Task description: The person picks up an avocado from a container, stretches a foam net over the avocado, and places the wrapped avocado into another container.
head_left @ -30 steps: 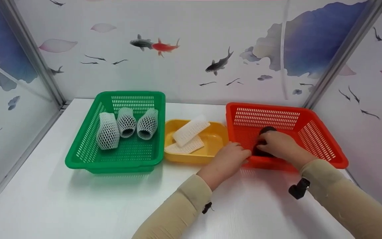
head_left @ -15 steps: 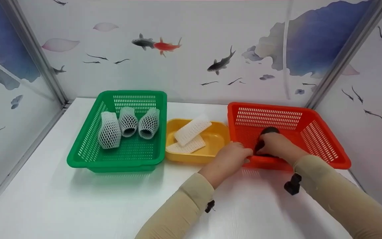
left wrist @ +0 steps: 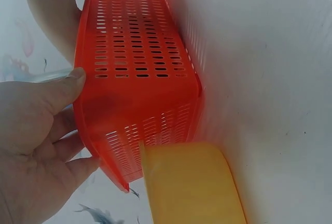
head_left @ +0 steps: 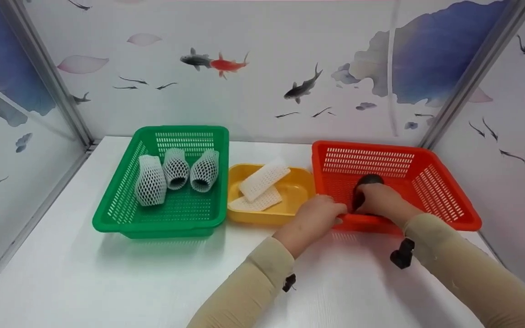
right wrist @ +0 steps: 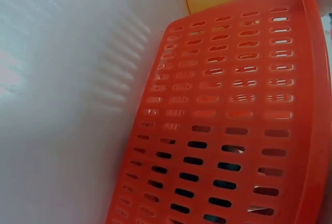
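Note:
My left hand [head_left: 313, 222] grips the front left corner of the red basket [head_left: 367, 158]. In the left wrist view, the thumb [left wrist: 77, 76] lies on the basket's rim and the other fingers reach round to the far side. Inside that basket, my right hand [head_left: 383, 200] holds a dark, rounded object [head_left: 372, 178] near the front wall. The hand covers much of the object, and its exact kind is unclear. From the right wrist, the slotted wall [right wrist: 233, 94] hides most of the hand, with something dark showing through the slots.
A yellow bin [head_left: 296, 193] with white foam net sleeves [head_left: 265, 180] stands left of the red basket. Further left, a green basket [head_left: 178, 223] holds three net-wrapped pieces [head_left: 150, 184]; dark shows inside two. Printed panels [head_left: 262, 27] enclose the back and sides.
The right hand has shifted slightly within the red basket, still around the dark object. My left hand keeps its place at the basket's corner.

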`<state>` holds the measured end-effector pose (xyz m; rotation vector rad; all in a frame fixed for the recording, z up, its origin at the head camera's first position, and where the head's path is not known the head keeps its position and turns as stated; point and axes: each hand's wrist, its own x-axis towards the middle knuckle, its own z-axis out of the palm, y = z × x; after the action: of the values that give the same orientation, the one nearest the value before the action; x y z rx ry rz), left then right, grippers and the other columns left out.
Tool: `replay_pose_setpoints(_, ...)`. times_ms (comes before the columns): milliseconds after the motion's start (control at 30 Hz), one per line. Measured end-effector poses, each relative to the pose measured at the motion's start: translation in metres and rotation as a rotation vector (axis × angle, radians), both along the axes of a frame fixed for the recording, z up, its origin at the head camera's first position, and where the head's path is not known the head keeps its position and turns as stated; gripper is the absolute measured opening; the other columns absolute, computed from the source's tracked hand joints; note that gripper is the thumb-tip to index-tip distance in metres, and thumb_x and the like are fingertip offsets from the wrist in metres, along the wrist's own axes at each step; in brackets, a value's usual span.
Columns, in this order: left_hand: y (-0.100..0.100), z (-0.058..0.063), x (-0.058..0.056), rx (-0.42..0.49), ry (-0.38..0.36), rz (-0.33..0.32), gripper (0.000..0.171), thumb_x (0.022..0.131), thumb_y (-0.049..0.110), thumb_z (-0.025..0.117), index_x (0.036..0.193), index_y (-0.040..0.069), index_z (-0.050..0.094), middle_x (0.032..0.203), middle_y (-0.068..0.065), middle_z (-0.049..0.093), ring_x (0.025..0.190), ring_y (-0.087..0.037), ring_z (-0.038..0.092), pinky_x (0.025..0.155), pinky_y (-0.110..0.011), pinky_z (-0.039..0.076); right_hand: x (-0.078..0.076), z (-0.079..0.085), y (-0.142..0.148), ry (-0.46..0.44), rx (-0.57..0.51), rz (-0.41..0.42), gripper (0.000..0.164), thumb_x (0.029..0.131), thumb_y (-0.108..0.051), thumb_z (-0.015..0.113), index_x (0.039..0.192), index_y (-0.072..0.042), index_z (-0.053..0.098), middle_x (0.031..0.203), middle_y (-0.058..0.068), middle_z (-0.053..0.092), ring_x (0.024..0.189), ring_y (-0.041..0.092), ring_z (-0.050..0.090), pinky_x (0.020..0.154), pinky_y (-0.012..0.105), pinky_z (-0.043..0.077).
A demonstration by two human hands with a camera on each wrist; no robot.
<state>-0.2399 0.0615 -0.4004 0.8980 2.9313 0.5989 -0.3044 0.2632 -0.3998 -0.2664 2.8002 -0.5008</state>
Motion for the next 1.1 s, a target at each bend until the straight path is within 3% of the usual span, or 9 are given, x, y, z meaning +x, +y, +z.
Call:
replay_pose_setpoints(267, 0.002, 0.002, -0.001, -0.037, 0.022, 0.009, 0.016, 0.089, 0.031, 0.072, 0.104, 0.028, 0.071, 0.089, 0.011, 0.059, 0.091, -0.009, 0.049, 0.083, -0.022, 0.043, -0.001, 0.012, 0.0, 0.037, 0.03, 0.025, 0.041, 0.081, -0.03, 0.08, 0.114, -0.01, 0.066, 0.095, 0.005, 0.066, 0.088, 0.028, 0.057, 0.081, 0.049, 0.05)
replay_pose_setpoints(500, 0.002, 0.004, -0.001, -0.075, 0.115, -0.029, 0.017, 0.092, 0.031, 0.069, 0.106, 0.025, 0.074, 0.09, 0.01, 0.066, 0.087, -0.01, 0.053, 0.083, -0.021, 0.043, 0.004, 0.026, -0.009, 0.112, 0.081, 0.091, 0.029, 0.082, -0.025, 0.078, 0.105, -0.01, 0.067, 0.089, 0.004, 0.065, 0.083, 0.026, 0.057, 0.078, 0.046, 0.05)
replay_pose_setpoints(633, 0.0, 0.007, 0.001, 0.05, 0.017, 0.017, 0.031, 0.09, 0.032, 0.071, 0.118, 0.022, 0.069, 0.104, 0.008, 0.065, 0.096, -0.008, 0.053, 0.089, -0.021, 0.044, 0.01, 0.034, -0.016, 0.146, 0.08, 0.113, 0.031, 0.082, -0.026, 0.079, 0.105, -0.01, 0.067, 0.091, 0.005, 0.065, 0.085, 0.027, 0.056, 0.078, 0.046, 0.049)
replay_pose_setpoints(800, -0.005, 0.012, 0.005, 0.234, -0.042, 0.102, 0.04, 0.091, 0.032, 0.07, 0.128, 0.02, 0.063, 0.122, 0.005, 0.06, 0.111, -0.009, 0.053, 0.094, -0.022, 0.045, 0.018, 0.048, -0.021, 0.174, 0.063, 0.111, 0.037, 0.081, -0.028, 0.08, 0.111, -0.011, 0.067, 0.097, 0.006, 0.065, 0.09, 0.029, 0.056, 0.079, 0.048, 0.051)
replay_pose_setpoints(1000, -0.013, 0.02, 0.011, 0.379, -0.133, 0.202, 0.045, 0.091, 0.029, 0.07, 0.133, 0.021, 0.058, 0.128, 0.006, 0.057, 0.116, -0.008, 0.051, 0.093, -0.024, 0.047, 0.031, 0.064, -0.03, 0.23, 0.046, 0.141, 0.042, 0.08, -0.025, 0.081, 0.118, -0.012, 0.066, 0.104, 0.007, 0.065, 0.095, 0.029, 0.056, 0.081, 0.049, 0.052)
replay_pose_setpoints(1100, -0.016, 0.024, 0.015, 0.505, -0.211, 0.249, 0.044, 0.092, 0.027, 0.069, 0.134, 0.022, 0.057, 0.129, 0.007, 0.056, 0.117, -0.009, 0.051, 0.091, -0.024, 0.048, 0.04, 0.068, -0.037, 0.268, 0.057, 0.169, 0.043, 0.08, -0.023, 0.081, 0.119, -0.012, 0.066, 0.104, 0.006, 0.065, 0.094, 0.028, 0.056, 0.08, 0.047, 0.052)
